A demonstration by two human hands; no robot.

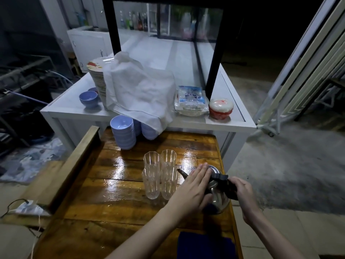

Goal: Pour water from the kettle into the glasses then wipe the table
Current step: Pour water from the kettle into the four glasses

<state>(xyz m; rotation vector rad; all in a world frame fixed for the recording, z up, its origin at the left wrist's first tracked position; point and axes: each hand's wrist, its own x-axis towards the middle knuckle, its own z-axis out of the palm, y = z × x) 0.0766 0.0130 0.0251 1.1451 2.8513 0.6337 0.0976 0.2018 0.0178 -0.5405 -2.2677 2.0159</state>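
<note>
The right hand (239, 189) is closed around the black handle of the steel kettle (217, 193), which stands on the wooden table (112, 202) at its right edge, while the left hand (194, 186) lies flat and spread, fingers resting against the lid and the near side of the body. Just left of the spout, four glasses (159, 173) stand clustered and look empty, so pouring seems not yet begun. The blue cloth (205, 245) lies untouched at the near edge; the wiping is all still to do.
</note>
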